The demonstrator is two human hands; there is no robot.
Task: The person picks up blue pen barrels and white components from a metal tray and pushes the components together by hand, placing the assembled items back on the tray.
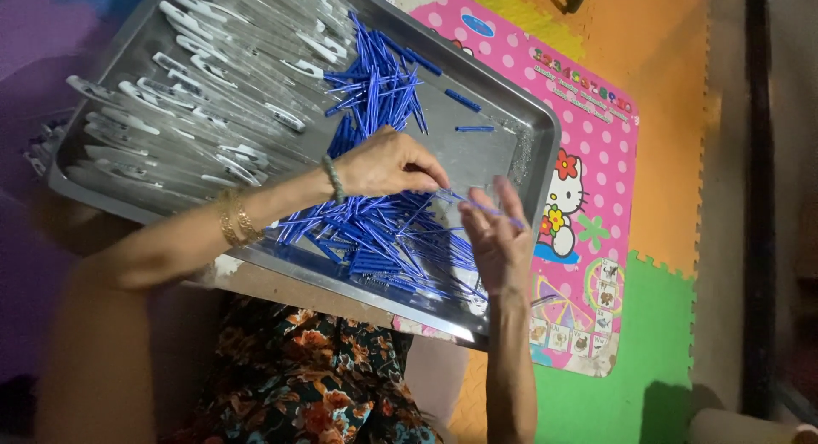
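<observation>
— What are your hands doing right now?

— My right hand (498,239) is hovering over the near corner of the metal tray (545,141), fingers mostly spread, thumb and forefinger closing on one thin blue rod (487,208). My left hand (388,163) is reaching in from the other side, fingers curled down and pinching toward the same rod's far end; I cannot tell whether it is truly gripping it, the frame is blurring there.

— Which way is the rod lying?

— Its long axis is running roughly left to right across the tray, sloping down a little toward my right hand, just above the heap of blue rods (383,235).

— What could go wrong?

— I think the rod is so thin that a light pinch could be letting it slip back into the heap, where I would be losing it among the others. My wrist is also passing close over the pile, so it might be sweeping rods over the tray's near rim onto the foam floor mat (665,342).

— And farther back?

— A second blue pile (375,90), then rows of clear pen barrels with white clips (196,95) filling the far left.
</observation>
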